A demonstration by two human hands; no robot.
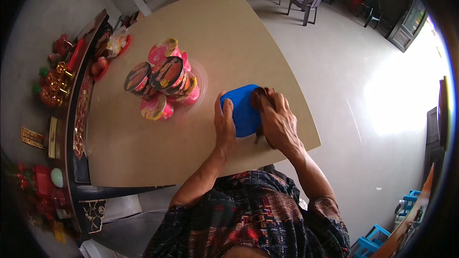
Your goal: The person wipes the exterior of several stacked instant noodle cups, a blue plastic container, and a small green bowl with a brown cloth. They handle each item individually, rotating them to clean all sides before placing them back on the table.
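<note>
Near the front right part of the table, a blue plastic container or lid (pixel 240 111) with rounded corners is tilted between my hands. My left hand (pixel 225 124) grips its left edge, thumb apart from the fingers. On its right side, my right hand (pixel 279 122) presses a dark brown cloth (pixel 258 98) against the blue surface; a loose end of the cloth hangs below. To the left stands a pile of pink and black lidded bowls (pixel 168 73), which look like instant noodle bowls, on a round clear tray (pixel 202 82). Whether the blue piece touches the table cannot be told.
The beige tabletop (pixel 129 153) ends in a corner at my right. An altar-like shelf with red and gold ornaments (pixel 60 83) lines the left side, beside a red tray (pixel 126 45) with a plastic bag. A grey chair (pixel 308 5) stands at the back; blue stools (pixel 373 242) are at lower right.
</note>
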